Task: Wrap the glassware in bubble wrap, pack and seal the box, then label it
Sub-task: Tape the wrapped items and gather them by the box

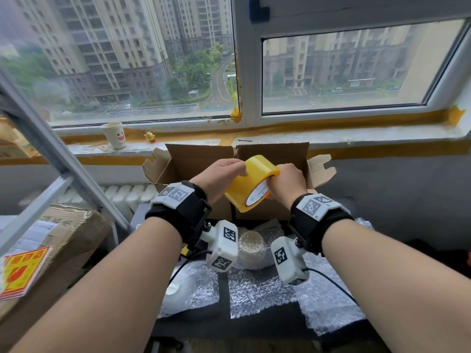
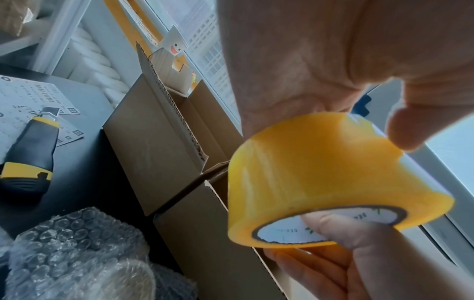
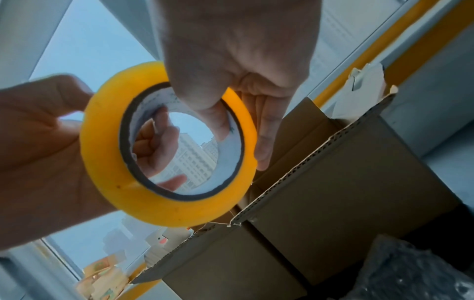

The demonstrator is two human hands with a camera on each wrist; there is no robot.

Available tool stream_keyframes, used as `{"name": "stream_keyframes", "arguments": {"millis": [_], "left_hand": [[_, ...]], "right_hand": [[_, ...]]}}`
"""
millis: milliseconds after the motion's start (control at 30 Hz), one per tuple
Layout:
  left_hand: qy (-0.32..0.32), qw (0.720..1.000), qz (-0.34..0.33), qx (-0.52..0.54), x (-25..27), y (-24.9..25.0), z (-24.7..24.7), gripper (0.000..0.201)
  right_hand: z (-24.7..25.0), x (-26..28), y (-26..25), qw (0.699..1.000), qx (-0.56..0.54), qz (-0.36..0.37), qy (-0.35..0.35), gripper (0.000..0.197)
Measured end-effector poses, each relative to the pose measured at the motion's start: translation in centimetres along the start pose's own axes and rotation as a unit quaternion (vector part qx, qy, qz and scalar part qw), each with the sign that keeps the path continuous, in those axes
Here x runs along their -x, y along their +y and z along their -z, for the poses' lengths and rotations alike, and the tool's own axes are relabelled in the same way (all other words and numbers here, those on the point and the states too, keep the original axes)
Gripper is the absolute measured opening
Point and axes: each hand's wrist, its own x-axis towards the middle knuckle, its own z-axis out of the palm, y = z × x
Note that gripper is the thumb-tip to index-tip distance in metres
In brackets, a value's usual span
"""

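A yellow tape roll (image 1: pixel 248 186) is held in both hands above the open cardboard box (image 1: pixel 196 159). My left hand (image 1: pixel 229 169) pinches the roll's outer face (image 2: pixel 320 172), with the thumb tip (image 2: pixel 402 130) on its top edge. My right hand (image 1: pixel 288 180) grips the roll (image 3: pixel 102 162), thumb (image 3: pixel 212 115) inside the white core and fingers (image 3: pixel 265 138) outside. The box (image 2: pixel 153 142) stands with its flaps up; its inside is hidden. A glass wrapped in bubble wrap (image 1: pixel 252 247) lies on the table in front of the box, under my wrists.
Bubble wrap sheets (image 1: pixel 257 289) cover the dark table. A yellow-black utility knife (image 2: pixel 28 156) lies on printed label sheets (image 2: pixel 23 97) left of the box. A paper cup (image 1: pixel 116 135) and a small toy (image 1: pixel 150 136) stand on the sill. A carton with red-yellow stickers (image 1: pixel 23 272) sits at left.
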Motion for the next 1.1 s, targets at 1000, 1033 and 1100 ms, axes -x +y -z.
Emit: {"name": "stream_keyframes", "arguments": {"millis": [1000,1033,1100], "left_hand": [[-0.009,0.997,-0.011,0.075,-0.4,1.2,1.5,0.035],[-0.014,0.997,-0.014,0.080,-0.3,1.2,1.6,0.036],[-0.025,0.996,-0.020,0.087,-0.2,1.3,1.9,0.039]], "right_hand": [[0.3,0.9,-1.3,0.804,-0.525,-0.199,-0.197,0.020],[0.2,1.0,-1.4,0.798,-0.531,-0.199,-0.205,0.017],[0.1,1.3,-1.6,0.792,-0.534,-0.196,-0.222,0.014]]}}
